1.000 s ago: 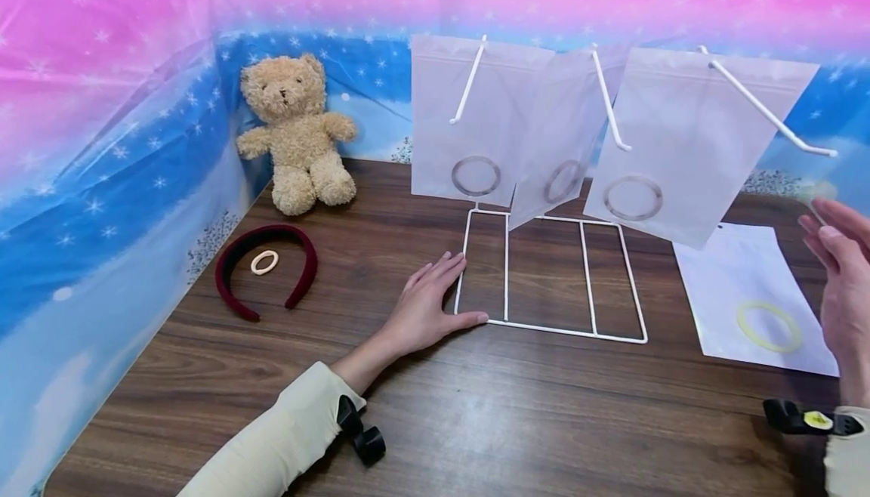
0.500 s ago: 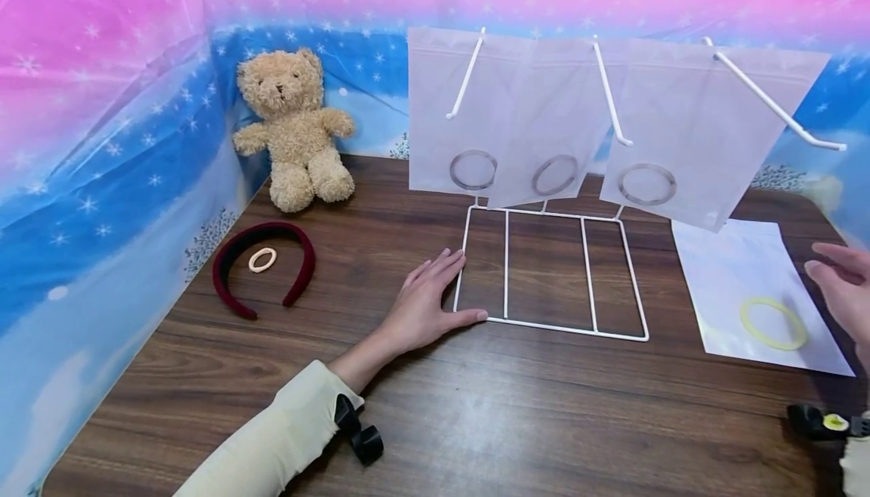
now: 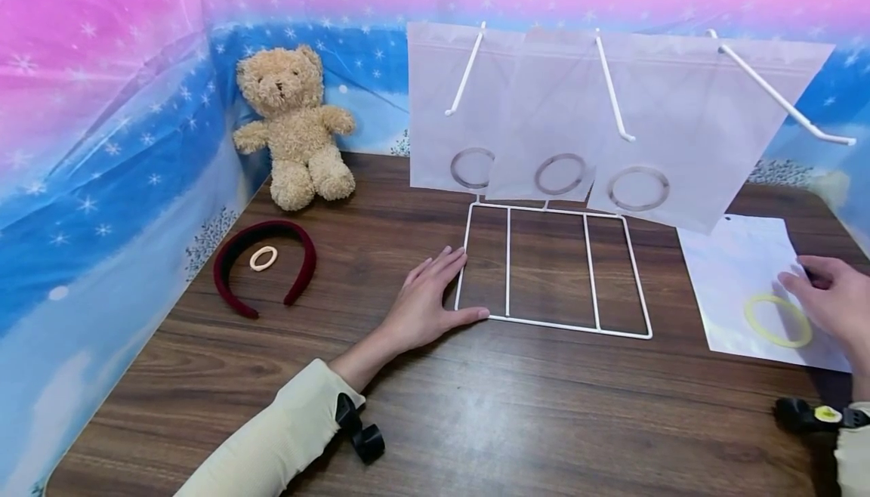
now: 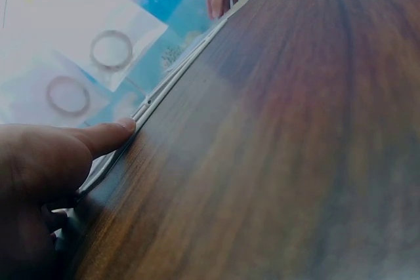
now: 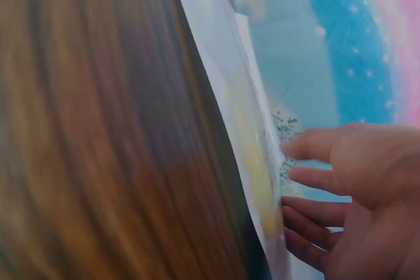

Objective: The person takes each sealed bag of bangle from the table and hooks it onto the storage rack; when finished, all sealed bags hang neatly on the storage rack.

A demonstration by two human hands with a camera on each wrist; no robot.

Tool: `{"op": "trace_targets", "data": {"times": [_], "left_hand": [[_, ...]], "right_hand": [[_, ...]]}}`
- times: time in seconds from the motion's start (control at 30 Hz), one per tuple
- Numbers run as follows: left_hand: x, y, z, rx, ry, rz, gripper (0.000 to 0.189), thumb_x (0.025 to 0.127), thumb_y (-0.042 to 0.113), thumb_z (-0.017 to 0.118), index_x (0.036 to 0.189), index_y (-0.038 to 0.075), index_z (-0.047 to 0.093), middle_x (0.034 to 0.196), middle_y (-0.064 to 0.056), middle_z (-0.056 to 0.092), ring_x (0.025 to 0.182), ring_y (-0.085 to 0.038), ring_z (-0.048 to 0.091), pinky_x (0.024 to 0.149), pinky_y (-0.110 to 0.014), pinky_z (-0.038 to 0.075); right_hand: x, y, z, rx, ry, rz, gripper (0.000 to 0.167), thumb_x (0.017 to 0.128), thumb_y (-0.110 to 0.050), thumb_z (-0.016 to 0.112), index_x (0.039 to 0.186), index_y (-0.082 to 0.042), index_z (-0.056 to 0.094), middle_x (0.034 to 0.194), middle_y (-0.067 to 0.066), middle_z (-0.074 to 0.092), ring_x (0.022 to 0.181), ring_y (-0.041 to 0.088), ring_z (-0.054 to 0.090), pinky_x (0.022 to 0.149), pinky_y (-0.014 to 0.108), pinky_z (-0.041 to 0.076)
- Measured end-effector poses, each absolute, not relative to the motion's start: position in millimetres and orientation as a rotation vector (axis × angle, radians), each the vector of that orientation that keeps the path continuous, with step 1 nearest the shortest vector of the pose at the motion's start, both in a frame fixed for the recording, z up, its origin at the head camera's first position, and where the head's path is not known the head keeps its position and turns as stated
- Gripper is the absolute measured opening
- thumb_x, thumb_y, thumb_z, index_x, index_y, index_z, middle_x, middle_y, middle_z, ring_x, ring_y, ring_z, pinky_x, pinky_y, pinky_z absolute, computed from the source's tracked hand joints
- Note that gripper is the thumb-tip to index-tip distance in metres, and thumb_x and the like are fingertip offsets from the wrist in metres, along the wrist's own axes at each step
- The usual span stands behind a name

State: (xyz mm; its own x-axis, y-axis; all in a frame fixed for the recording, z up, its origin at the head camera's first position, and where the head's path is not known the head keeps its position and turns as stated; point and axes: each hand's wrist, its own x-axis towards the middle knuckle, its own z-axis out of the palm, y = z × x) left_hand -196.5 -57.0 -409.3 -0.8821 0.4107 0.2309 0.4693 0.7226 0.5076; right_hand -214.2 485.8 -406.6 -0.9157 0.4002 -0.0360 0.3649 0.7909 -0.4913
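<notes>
My left hand (image 3: 428, 308) rests with straight fingers at the near left corner of a white wire display rack (image 3: 571, 325). In the left wrist view its thumb (image 4: 115, 137) touches the rack's base wire. My right hand (image 3: 832, 297) is over the right side of a clear-fronted white zip bag (image 3: 723, 270) lying on the table. Its thumb and fingers are apart, their tips at the bag's surface; I cannot tell how firmly they touch. Inside that bag a yellow ring (image 3: 750, 320) shows. Three similar bags, left (image 3: 431, 131), middle (image 3: 544, 119) and right (image 3: 686, 131), hang from the rack's hooks, each with a greyish ring.
A tan teddy bear (image 3: 296, 134) sits at the back left against the snowflake-patterned cloth (image 3: 156, 142). On the left of the wooden table (image 3: 476, 429) lie a dark red headband (image 3: 224, 285) and a small beige ring (image 3: 254, 261).
My right hand has come down and inward onto the flat bag. The hanging bags have swung, the middle one turning to face forward. My left hand stays on the rack.
</notes>
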Motion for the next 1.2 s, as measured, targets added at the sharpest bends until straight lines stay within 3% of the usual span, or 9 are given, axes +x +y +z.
{"op": "trace_targets", "data": {"times": [0.13, 0.47, 0.57, 0.73, 0.87, 0.97, 1.1, 1.2], "left_hand": [[-196.1, -56.9, -408.6, -0.72, -2.822, -0.88, 0.09, 0.082, 0.054, 0.074, 0.147, 0.001, 0.042, 0.154, -0.008, 0.037, 0.144, -0.023, 0.025, 0.115, -0.044, 0.017], [-195.8, -56.6, -407.5, -0.723, -2.823, -0.876, 0.089, 0.082, 0.053, 0.074, 0.147, 0.001, 0.042, 0.153, -0.009, 0.038, 0.144, -0.025, 0.026, 0.115, -0.045, 0.018], [-195.1, -56.7, -406.8, -0.731, -2.823, -0.877, 0.089, 0.082, 0.053, 0.074, 0.147, 0.0, 0.042, 0.153, -0.009, 0.038, 0.144, -0.025, 0.026, 0.115, -0.044, 0.018], [-195.4, -57.0, -406.4, -0.727, -2.818, -0.881, 0.09, 0.082, 0.053, 0.074, 0.147, 0.0, 0.042, 0.153, -0.009, 0.038, 0.144, -0.025, 0.026, 0.115, -0.045, 0.019], [-195.5, -57.2, -406.6, -0.724, -2.817, -0.871, 0.09, 0.082, 0.053, 0.074, 0.147, 0.0, 0.042, 0.153, -0.01, 0.038, 0.144, -0.025, 0.027, 0.115, -0.045, 0.019], [-194.9, -57.1, -406.5, -0.724, -2.824, -0.861, 0.09, 0.082, 0.054, 0.074, 0.147, 0.0, 0.042, 0.153, -0.01, 0.038, 0.144, -0.025, 0.027, 0.115, -0.045, 0.019], [-194.4, -56.4, -406.1, -0.724, -2.823, -0.866, 0.09, 0.082, 0.054, 0.074, 0.147, 0.001, 0.042, 0.153, -0.009, 0.038, 0.144, -0.024, 0.026, 0.115, -0.044, 0.019], [-194.6, -56.5, -406.2, -0.728, -2.821, -0.869, 0.09, 0.082, 0.054, 0.073, 0.146, 0.0, 0.043, 0.153, -0.009, 0.038, 0.144, -0.025, 0.026, 0.115, -0.044, 0.019]], "right_hand": [[-216.9, 485.1, -412.4, -0.636, -2.879, 0.745, 0.057, 0.101, -0.021, 0.051, 0.146, 0.009, 0.032, 0.137, 0.04, 0.033, 0.118, 0.053, 0.034, 0.097, 0.066, 0.032], [-214.7, 490.8, -420.9, -0.577, -2.771, 1.018, 0.047, 0.1, -0.008, 0.054, 0.145, 0.001, 0.042, 0.151, 0.031, 0.029, 0.126, 0.049, 0.032, 0.108, 0.062, 0.027], [-213.3, 497.4, -420.2, -0.505, -2.824, 1.048, 0.047, 0.102, -0.007, 0.048, 0.147, 0.0, 0.04, 0.148, 0.031, 0.031, 0.119, 0.045, 0.032, 0.1, 0.053, 0.034], [-216.3, 511.6, -417.4, -0.482, -2.874, 1.068, 0.049, 0.1, -0.011, 0.04, 0.149, -0.003, 0.04, 0.146, 0.028, 0.032, 0.112, 0.037, 0.031, 0.081, 0.037, 0.031], [-212.4, 509.4, -409.3, -0.485, -2.821, 1.08, 0.049, 0.101, -0.024, 0.045, 0.148, -0.008, 0.044, 0.13, 0.013, 0.044, 0.104, 0.031, 0.032, 0.076, 0.035, 0.028], [-203.5, 495.1, -395.4, -0.448, -2.722, 1.108, 0.047, 0.1, -0.029, 0.054, 0.144, -0.014, 0.051, 0.112, -0.009, 0.047, 0.096, 0.02, 0.037, 0.072, 0.029, 0.031], [-189.5, 473.7, -373.1, -0.384, -2.507, 1.202, 0.041, 0.096, -0.015, 0.064, 0.136, -0.018, 0.061, 0.095, -0.031, 0.047, 0.078, -0.003, 0.045, 0.057, 0.011, 0.037], [-178.3, 463.0, -362.9, -0.444, -2.412, 1.194, 0.042, 0.095, -0.011, 0.064, 0.135, -0.023, 0.062, 0.084, -0.034, 0.048, 0.07, -0.007, 0.042, 0.055, 0.009, 0.033]]}}
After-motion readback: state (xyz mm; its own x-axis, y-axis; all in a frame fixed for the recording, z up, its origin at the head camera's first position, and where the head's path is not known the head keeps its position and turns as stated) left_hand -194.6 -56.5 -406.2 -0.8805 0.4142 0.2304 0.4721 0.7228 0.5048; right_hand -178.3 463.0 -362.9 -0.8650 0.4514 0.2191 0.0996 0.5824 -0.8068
